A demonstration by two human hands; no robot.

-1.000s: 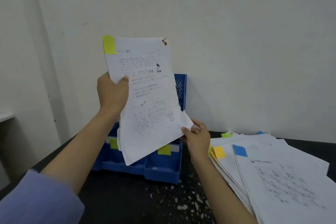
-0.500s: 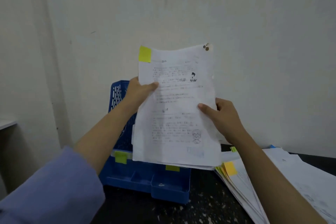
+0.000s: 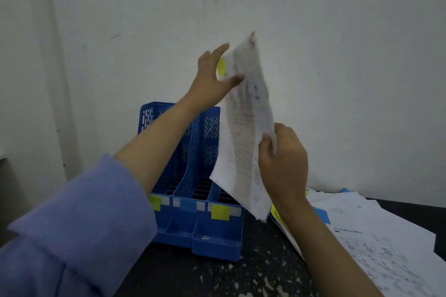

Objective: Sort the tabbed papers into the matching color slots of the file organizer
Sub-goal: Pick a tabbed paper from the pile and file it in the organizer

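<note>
A sheaf of printed papers (image 3: 243, 128) with a yellow tab (image 3: 221, 67) at its top corner stands nearly edge-on above the blue file organizer (image 3: 193, 200). My right hand (image 3: 282, 166) grips its lower right edge. My left hand (image 3: 213, 77) is by the top corner with fingers spread, the thumb touching the sheet near the tab. The organizer has three slots: its front labels are yellow-green (image 3: 155, 202) on the left, blue (image 3: 187, 205) in the middle, yellow (image 3: 220, 212) on the right. All three slots look empty.
A spread pile of tabbed papers (image 3: 376, 231) lies on the dark speckled table (image 3: 217, 277) to the right, with blue (image 3: 322, 216) and yellow tabs showing. A white wall stands close behind the organizer. My purple sleeve (image 3: 72, 236) fills the lower left.
The sheaf has turned from facing me to nearly edge-on and shifted right over the organizer. My left hand has loosened from a grip to spread fingers; my right hand now holds lower down.
</note>
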